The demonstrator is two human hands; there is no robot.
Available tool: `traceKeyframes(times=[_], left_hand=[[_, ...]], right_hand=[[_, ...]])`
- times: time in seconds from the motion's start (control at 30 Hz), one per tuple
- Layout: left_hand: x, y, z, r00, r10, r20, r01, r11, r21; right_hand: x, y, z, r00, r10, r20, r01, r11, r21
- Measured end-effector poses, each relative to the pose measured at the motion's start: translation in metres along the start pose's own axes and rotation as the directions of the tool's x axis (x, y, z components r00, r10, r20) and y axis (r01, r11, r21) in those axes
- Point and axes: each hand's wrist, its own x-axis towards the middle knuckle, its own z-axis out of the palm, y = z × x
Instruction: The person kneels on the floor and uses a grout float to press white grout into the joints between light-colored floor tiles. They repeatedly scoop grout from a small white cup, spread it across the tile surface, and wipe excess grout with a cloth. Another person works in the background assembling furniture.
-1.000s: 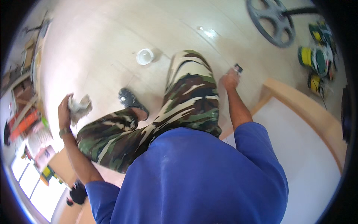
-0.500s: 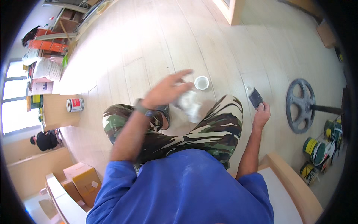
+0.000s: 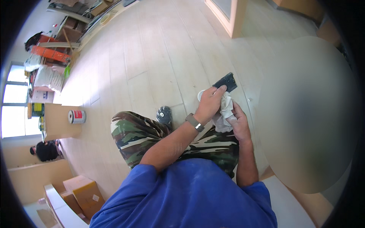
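Note:
In front of my right knee, both my hands are close together at a crumpled white rag point(image 3: 226, 110). My left hand point(image 3: 210, 105), with a grey-banded watch point(image 3: 194, 122) on its wrist, has its thumb and fingers closed on the near edge of a dark, flat, rectangular piece point(image 3: 226, 81) with light specks. The rag hangs just below that piece, between the hands. My right hand point(image 3: 242, 123) grips the rag from the right side; some of its fingers are hidden behind the cloth. A white cup point(image 3: 200, 95) on the floor shows only its rim beside my left hand.
Pale plank flooring point(image 3: 152, 60) spreads ahead. A tin with a red label point(image 3: 77, 116) stands at left beside a wooden box point(image 3: 57, 117). Cardboard boxes point(image 3: 85, 193) lie at lower left. A person in dark clothes point(image 3: 47, 151) is farther left. A large blurred patch covers the right.
My hands have come together. The dark flat piece has passed from my right hand to my left, and the white rag from my left to my right. The cup is now mostly covered.

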Motion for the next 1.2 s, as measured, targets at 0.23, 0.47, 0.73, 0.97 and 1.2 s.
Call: traceKeyframes(times=[0.23,0.47,0.73,0.97,1.2], left_hand=[[0.054,0.019,-0.068,0.927,0.375,0.013,-0.350,0.849,0.395],[0.098,0.044,-0.351,0.956,0.268,-0.122,-0.147,0.794,0.590],[-0.020,-0.039,-0.417,0.810,-0.148,-0.567,0.289,0.942,0.167],[-0.009,-0.049,-0.394,0.833,-0.244,-0.497,0.315,0.947,0.061],[-0.016,-0.048,-0.401,0.809,-0.256,-0.529,0.411,0.891,0.196]], right_hand=[[-0.079,0.006,-0.099,0.839,0.127,-0.530,-0.331,0.891,-0.310],[-0.248,0.175,-0.214,0.648,0.090,-0.757,-0.693,0.482,-0.536],[-0.160,0.268,-0.164,0.629,0.116,-0.769,-0.775,0.175,-0.608],[0.061,0.231,-0.177,0.868,0.238,-0.435,-0.476,0.154,-0.866],[-0.008,0.259,-0.260,0.789,0.000,-0.614,-0.612,0.082,-0.787]])
